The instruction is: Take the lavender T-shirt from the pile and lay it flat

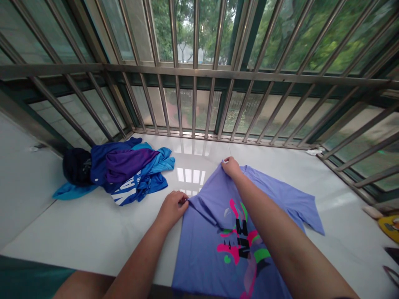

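**A lavender T-shirt (199, 257) lying flat on a white tabletop (84, 236), gripped at two edges.**
The fabric is pinched between fingers and thumb by the left hand (171, 209) and the right hand (231, 167) (pink, green and black print uppermost); a heap of blue garments (124, 170) lies to the left, not touching.

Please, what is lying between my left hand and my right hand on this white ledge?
In the head view, the lavender T-shirt fills the stretch: its edge runs from the left hand up to the right hand, and each hand holds it.
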`<state>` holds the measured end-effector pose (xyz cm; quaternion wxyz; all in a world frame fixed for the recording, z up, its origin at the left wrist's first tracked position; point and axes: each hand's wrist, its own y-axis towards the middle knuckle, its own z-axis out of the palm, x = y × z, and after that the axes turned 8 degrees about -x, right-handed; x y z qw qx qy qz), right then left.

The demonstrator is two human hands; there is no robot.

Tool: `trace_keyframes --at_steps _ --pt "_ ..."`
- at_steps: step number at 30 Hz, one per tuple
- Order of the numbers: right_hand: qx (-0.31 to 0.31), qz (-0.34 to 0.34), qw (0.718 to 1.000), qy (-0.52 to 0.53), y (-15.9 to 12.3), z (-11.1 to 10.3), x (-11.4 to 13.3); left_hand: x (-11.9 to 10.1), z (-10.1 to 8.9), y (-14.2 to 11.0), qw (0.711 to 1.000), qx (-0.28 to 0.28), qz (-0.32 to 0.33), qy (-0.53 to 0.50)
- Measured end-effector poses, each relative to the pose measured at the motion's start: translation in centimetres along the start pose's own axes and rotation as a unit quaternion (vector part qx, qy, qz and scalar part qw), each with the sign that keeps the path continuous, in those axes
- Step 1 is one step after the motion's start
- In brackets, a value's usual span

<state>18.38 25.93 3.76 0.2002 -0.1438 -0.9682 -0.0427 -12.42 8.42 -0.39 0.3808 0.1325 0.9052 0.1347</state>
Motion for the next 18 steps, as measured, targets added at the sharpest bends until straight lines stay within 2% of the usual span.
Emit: trace_keyframes --at_steps 4,7,10,13,18 --pt "-0.027 -0.028 0.999 0.022 -0.5 0.3 0.2 -0.4 -0.1 0.0 1.000 -0.016 0.014 0.008" --pt "-0.027 -0.071 0.997 0.027 -0.7 0.3 0.5 -0.7 -0.2 -0.2 0.999 0.005 0.041 0.014" --pt "-0.033 -0.118 0.992 0.014 -1.3 0.1 0.8 -0.6 -0.1 -0.3 0.999 0.017 0.043 0.029" --pt "-0.034 -0.175 0.984 -0.009 -2.5 0.0 0.9 -0.3 0.1 -0.1 0.999 -0.016 0.024 0.019" --pt "0.002 -0.247 0.967 -0.062 -4.1 0.3 0.7 0.0 0.2 0.3 0.998 -0.060 0.000 0.004"
